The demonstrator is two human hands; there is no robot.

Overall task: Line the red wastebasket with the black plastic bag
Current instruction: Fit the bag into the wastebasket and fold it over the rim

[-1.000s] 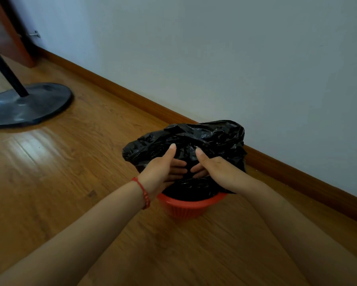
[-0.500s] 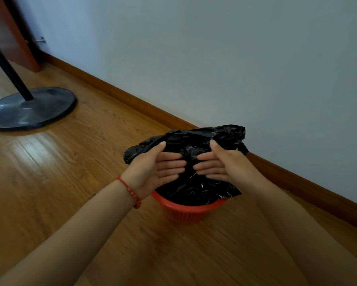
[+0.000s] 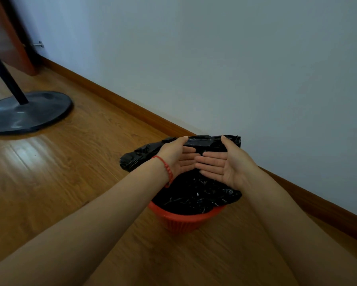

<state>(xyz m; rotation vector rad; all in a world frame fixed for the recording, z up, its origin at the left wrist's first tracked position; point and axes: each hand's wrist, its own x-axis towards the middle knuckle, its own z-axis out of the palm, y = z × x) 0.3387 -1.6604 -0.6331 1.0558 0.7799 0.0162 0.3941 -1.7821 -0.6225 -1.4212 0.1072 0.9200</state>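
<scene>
A red ribbed wastebasket [image 3: 185,221] stands on the wooden floor close to the wall. A crumpled black plastic bag [image 3: 194,197] fills its mouth and bulges over the rim to the left and at the back. My left hand [image 3: 177,155], with a red cord on the wrist, and my right hand [image 3: 225,164] are side by side above the basket. Their palms face me, the fingers are straight and the fingertips nearly meet. Both thumbs point up at the bag's raised far edge. The hands lie flat against the plastic without pinching it.
A wall with a wooden baseboard [image 3: 132,108] runs diagonally just behind the basket. A round dark stand base [image 3: 28,112] with a black pole sits on the floor at the far left. A reddish wooden door edge [image 3: 8,34] is at the top left.
My fingers were curled into the bag near the front; both hands have since moved toward the far edge and flattened out, palms turned toward me. The bag's top has been pushed down and back.
</scene>
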